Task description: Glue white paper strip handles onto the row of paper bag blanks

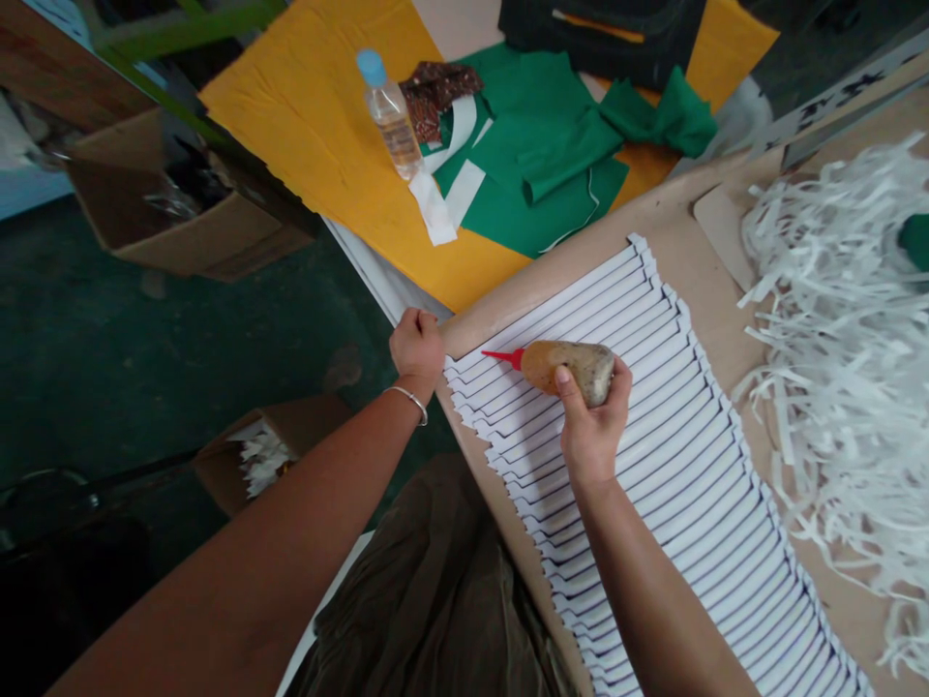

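My right hand (pixel 596 426) is wrapped around a squeeze bottle (pixel 562 368) with a cloudy amber body and a red pointed nozzle. The bottle is tilted on its side, its tip facing left, over overlapping white strips (pixel 653 426) with dark edge lines. These strips lie in staggered rows along the brown-covered table (pixel 523 300). At the table's left corner, my left hand (pixel 419 344) is closed, its fingers curled by the edge of the brown covering; whatever may be inside them is hidden. Whether the nozzle touches a strip I cannot tell.
Shredded white strips (pixel 856 368) heap up on the right. Beyond the table edge lie yellow fabric (pixel 312 106), green fabric (pixel 537 126), a clear bottle with a blue cap (pixel 392 121) and a black case (pixel 602 39). Cardboard boxes (pixel 203 232) stand on the floor at left.
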A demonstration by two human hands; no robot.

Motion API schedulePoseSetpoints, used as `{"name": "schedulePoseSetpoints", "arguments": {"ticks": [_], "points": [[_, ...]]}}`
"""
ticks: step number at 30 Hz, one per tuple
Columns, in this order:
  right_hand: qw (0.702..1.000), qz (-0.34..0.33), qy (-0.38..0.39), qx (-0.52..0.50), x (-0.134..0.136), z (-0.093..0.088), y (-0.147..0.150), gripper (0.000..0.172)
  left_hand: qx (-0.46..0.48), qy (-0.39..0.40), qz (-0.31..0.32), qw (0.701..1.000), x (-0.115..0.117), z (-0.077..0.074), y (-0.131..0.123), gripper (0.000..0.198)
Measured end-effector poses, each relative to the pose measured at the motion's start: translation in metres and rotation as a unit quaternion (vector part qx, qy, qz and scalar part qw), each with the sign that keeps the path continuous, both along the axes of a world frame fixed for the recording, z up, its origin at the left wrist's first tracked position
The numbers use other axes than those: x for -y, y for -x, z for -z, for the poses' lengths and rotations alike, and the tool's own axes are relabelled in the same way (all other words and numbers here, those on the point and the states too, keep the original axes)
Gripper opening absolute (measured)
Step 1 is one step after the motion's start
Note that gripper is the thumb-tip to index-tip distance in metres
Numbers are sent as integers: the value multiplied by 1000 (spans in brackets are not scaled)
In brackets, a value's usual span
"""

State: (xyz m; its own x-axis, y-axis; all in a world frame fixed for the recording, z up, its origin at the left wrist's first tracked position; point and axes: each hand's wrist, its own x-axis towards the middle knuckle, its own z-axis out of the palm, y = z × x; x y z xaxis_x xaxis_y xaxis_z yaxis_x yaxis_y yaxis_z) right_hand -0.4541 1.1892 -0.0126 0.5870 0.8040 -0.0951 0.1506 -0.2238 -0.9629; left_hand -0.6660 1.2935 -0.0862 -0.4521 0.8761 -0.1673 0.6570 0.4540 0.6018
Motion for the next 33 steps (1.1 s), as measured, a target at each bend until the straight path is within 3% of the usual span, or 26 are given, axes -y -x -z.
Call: {"name": "schedulePoseSetpoints", "arguments": {"ticks": [12, 16, 22, 24, 26, 28, 30, 33], "points": [[998, -46, 14, 34, 7, -15, 24, 61, 1, 2, -2, 1000, 0, 0, -1, 29], [994, -47, -37, 91, 0, -20, 4, 63, 5, -7, -3, 1000, 1, 1, 0, 29], [987, 53, -93, 122, -26, -19, -33, 70, 0, -3, -5, 1000, 0, 2, 0, 28], [994, 49, -76, 56, -28, -17, -33, 69, -1, -2, -5, 1000, 0, 2, 1, 28], [995, 15, -30, -98, -26, -17, -29, 63, -2, -2, -4, 1000, 1, 1, 1, 27], [962, -12, 19, -271, -23, -19, -28, 53, -4, -1, -2, 1000, 1, 1, 3, 27], [924, 5, 28, -381, -25, -22, -34, 45, -7, -1, -1, 1000, 1, 2, 4, 27], [892, 83, -53, -441, -41, -28, -60, 38, -6, 8, 6, 1000, -1, 4, 7, 26]]}}
